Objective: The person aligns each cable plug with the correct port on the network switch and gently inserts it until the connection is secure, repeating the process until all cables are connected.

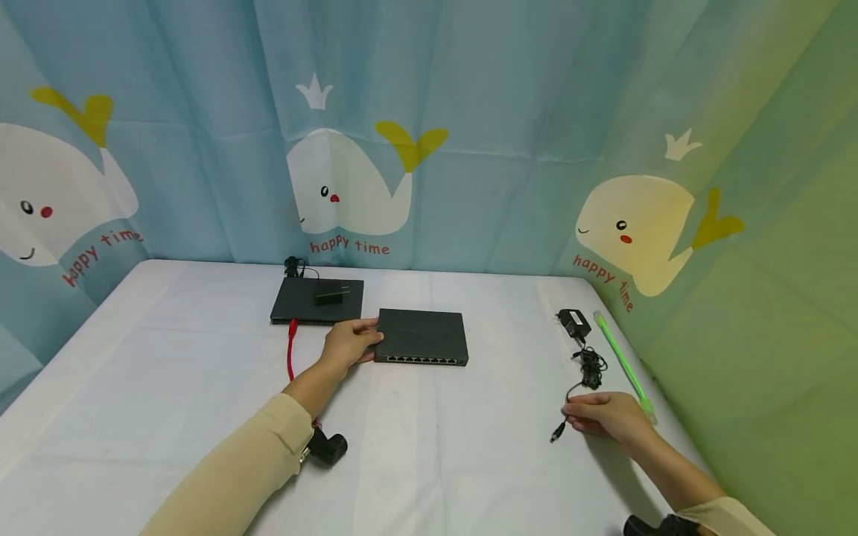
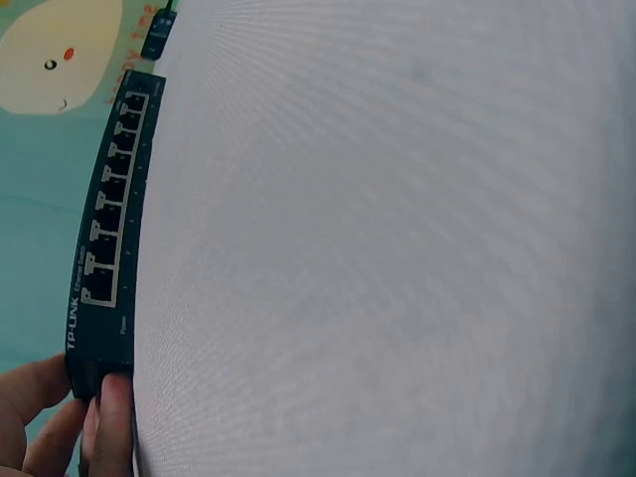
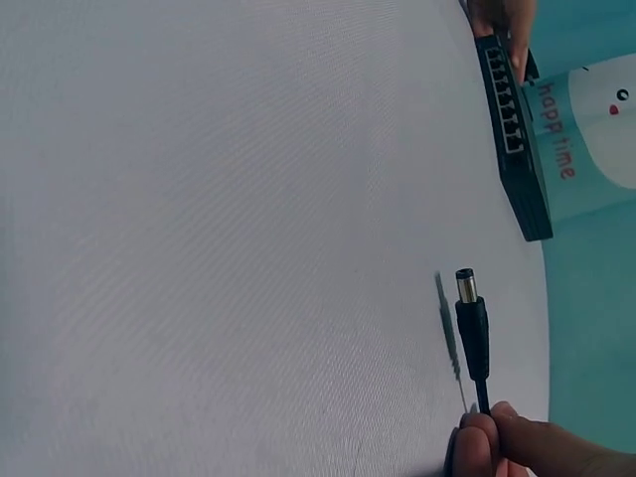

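A flat black Ethernet switch (image 1: 422, 335) lies near the middle of the white table, its row of ports toward me. My left hand (image 1: 348, 344) grips its left end; in the left wrist view the fingers (image 2: 116, 422) and thumb hold that end. On the right, my right hand (image 1: 611, 418) pinches the thin cable of a black power adapter (image 1: 574, 324). The cable's barrel plug (image 3: 473, 323) sticks out past the fingertips, apart from the switch. A bundled coil of cable (image 1: 592, 366) lies between the hand and the adapter block.
Left of the switch lies another flat black box (image 1: 288, 299) with a black plug adapter (image 1: 330, 295) on top. A red cable (image 1: 290, 350) runs beside it, partly behind my left arm. A green stick (image 1: 623, 361) lies along the right edge. A whale-print curtain (image 1: 482, 216) hangs behind.
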Available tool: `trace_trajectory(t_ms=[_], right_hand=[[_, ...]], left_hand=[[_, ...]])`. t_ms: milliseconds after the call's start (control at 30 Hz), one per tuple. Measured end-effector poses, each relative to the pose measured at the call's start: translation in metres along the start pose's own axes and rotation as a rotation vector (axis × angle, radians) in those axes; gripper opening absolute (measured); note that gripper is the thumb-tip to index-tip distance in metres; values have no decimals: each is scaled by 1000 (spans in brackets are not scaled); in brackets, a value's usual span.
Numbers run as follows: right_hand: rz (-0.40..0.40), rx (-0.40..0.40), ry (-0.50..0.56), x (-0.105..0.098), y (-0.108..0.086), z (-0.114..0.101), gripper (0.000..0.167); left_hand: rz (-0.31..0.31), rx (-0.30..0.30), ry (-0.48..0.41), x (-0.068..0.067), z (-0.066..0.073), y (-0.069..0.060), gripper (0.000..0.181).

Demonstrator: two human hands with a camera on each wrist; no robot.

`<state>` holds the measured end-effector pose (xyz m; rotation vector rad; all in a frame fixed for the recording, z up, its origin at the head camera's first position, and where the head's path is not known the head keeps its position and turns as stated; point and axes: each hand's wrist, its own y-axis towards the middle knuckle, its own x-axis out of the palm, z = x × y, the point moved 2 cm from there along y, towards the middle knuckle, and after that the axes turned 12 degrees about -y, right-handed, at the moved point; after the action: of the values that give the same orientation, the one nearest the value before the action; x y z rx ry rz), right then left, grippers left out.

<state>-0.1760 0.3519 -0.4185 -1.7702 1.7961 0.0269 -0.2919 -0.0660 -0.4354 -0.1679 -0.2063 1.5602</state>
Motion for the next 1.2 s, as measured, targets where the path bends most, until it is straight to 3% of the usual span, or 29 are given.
trace_trajectory(t_ms=[700,1200], right_hand=[[-6,-46,69,30,15,-20,33],[6,-63,49,52,28,-38,41]], left_hand=[[5,8,7,-2,1,-2,43],[-1,20,14,0,1,-1,42]])
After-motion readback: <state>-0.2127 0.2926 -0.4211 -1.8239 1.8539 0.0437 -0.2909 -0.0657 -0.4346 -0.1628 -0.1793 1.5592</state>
